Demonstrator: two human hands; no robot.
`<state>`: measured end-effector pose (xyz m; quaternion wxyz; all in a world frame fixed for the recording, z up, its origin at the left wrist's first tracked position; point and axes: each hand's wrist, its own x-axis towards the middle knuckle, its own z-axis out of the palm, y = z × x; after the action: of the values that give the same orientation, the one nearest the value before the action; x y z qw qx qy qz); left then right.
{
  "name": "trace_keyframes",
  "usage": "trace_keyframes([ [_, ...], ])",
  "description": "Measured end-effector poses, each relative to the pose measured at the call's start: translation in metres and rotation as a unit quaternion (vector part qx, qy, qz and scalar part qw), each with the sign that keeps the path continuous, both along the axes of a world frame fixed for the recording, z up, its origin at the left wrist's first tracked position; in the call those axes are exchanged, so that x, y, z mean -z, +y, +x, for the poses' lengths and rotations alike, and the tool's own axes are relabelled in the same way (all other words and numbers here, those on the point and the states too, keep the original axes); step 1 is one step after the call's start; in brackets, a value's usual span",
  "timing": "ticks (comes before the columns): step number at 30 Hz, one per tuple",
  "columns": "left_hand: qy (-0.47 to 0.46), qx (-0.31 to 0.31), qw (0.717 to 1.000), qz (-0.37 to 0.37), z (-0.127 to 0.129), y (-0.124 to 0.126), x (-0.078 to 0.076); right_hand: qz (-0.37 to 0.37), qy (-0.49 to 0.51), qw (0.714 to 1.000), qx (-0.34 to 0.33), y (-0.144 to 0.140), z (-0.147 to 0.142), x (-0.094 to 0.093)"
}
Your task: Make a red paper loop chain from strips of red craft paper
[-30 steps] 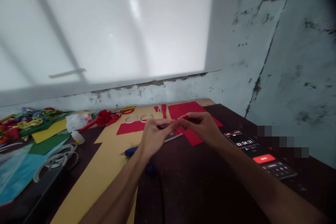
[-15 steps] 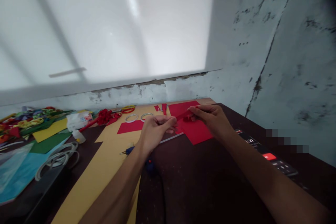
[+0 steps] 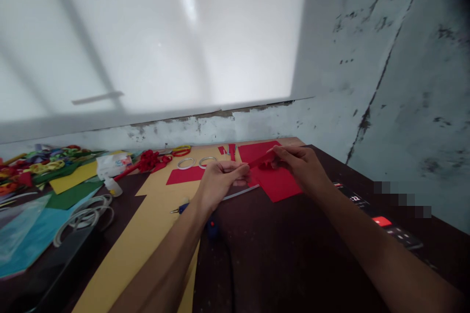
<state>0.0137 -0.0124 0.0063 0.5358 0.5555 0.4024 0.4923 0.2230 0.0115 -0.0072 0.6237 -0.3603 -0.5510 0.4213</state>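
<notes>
Between my two hands a narrow red strip (image 3: 261, 158), of paper or felt, is stretched above the table. My left hand (image 3: 223, 178) pinches its left end between thumb and fingers. At the other end, my right hand (image 3: 299, 161) grips it with the fingertips. Red sheets (image 3: 281, 183) lie on the table just behind and below my hands. A blue glue gun (image 3: 212, 229) with a metal nozzle rests partly under my left forearm. Beside my left hand a whitish stick (image 3: 240, 192) lies on the table.
Two silver rings (image 3: 186, 163), a red piece (image 3: 183, 176) and yellow-red scissors (image 3: 181, 150) lie on tan paper (image 3: 147, 234). Farther left are a red flower (image 3: 150, 160), a small bottle (image 3: 113, 187), coiled cable (image 3: 84, 212) and colourful scraps (image 3: 47, 166). A lit phone (image 3: 382, 222) lies right.
The view has shifted slightly, so the scene sits a little further right. Both hands keep hold of the strip, which now shows more of its flat face.
</notes>
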Motion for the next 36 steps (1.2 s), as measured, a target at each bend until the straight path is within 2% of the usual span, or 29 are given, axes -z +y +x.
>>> trace_keyframes([
  [4,-0.015,-0.03,0.999,0.022,0.003,-0.002,0.0,-0.018,0.056,0.997,-0.044,-0.001,-0.005,0.001],
  [6,0.0,-0.028,0.999,0.036,0.005,-0.004,-0.001,-0.021,0.027,0.997,-0.063,-0.005,-0.012,0.003],
  [9,0.064,-0.02,0.995,0.076,0.006,-0.007,-0.001,-0.004,-0.054,0.998,-0.044,-0.011,-0.022,0.007],
  [13,0.147,-0.006,0.978,0.145,0.006,-0.011,-0.001,0.019,-0.072,0.995,-0.061,-0.018,-0.028,0.007],
  [17,0.129,0.0,0.986,0.107,0.01,-0.013,-0.002,0.023,-0.084,0.993,-0.077,-0.021,-0.022,0.0],
  [21,0.065,0.0,0.997,0.041,0.018,-0.014,-0.004,0.018,-0.04,0.998,-0.051,-0.018,-0.016,-0.005],
  [26,0.047,0.011,0.999,0.011,0.019,-0.015,-0.003,-0.009,0.036,0.999,-0.005,-0.009,-0.012,-0.005],
  [30,0.07,0.02,0.997,0.007,0.014,-0.013,-0.001,0.008,0.111,0.99,0.092,0.008,0.014,-0.008],
  [31,0.078,0.015,0.997,0.01,0.012,-0.012,0.0,0.017,0.128,0.984,0.123,0.012,0.023,-0.009],
  [32,0.087,0.006,0.996,0.017,0.011,-0.011,0.001,0.018,0.13,0.983,0.125,0.016,0.03,-0.01],
  [34,0.115,-0.028,0.992,0.054,0.009,-0.008,0.003,0.0,0.13,0.986,0.107,0.019,0.037,-0.011],
  [36,0.162,-0.078,0.976,0.122,0.007,-0.005,0.007,-0.029,0.115,0.991,0.069,0.017,0.032,-0.009],
])
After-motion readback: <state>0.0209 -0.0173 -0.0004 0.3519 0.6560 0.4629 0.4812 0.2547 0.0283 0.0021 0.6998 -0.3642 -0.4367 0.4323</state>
